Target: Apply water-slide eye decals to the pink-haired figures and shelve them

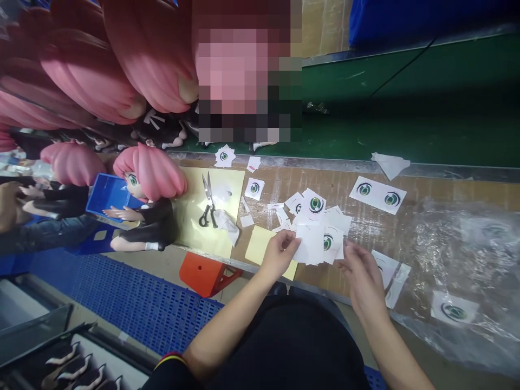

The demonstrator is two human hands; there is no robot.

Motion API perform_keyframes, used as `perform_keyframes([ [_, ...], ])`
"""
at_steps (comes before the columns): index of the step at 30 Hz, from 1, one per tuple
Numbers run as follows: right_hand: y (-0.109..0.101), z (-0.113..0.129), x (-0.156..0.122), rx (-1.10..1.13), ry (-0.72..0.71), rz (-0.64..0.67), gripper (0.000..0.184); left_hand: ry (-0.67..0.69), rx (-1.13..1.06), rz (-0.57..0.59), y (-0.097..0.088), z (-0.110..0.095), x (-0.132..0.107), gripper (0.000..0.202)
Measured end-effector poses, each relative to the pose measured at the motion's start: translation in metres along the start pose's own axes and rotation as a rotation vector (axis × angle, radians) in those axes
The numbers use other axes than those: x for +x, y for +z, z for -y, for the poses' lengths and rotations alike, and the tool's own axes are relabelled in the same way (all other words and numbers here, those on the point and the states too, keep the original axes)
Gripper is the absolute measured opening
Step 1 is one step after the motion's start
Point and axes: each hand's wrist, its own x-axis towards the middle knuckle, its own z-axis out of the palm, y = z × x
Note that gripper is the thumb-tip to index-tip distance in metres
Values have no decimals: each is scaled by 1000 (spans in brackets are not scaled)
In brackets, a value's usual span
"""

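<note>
My left hand (279, 250) pinches the left edge of a white paper square with a green eye print (314, 242), held just above the wooden bench. My right hand (361, 273) has its fingers curled at the sheet's right side, close to a second eye square; whether it grips paper is unclear. Behind the hands lies a loose pile of cut eye stickers (311, 206). A sheet with a pair of eyes (377, 195) lies further right.
Scissors (208, 201) rest on a yellow sheet (195, 216) beside a pink-haired doll in a black dress (148, 195). More pink dolls are stacked at the back left. Clear plastic wrap (463, 260) covers the bench's right end. An orange block (205, 272) and blue crates sit below.
</note>
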Motion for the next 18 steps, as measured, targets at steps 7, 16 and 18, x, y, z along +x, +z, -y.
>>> perform_keyframes([
  [7,-9,-13,22,-291,-169,109,42,-67,3,10,-13,12,7,24],
  [16,-13,10,17,-581,-1126,277,10,-119,-155,-164,-17,5,7,24],
  [18,-14,10,21,-631,-1297,355,20,-220,-270,-129,-16,5,6,35],
])
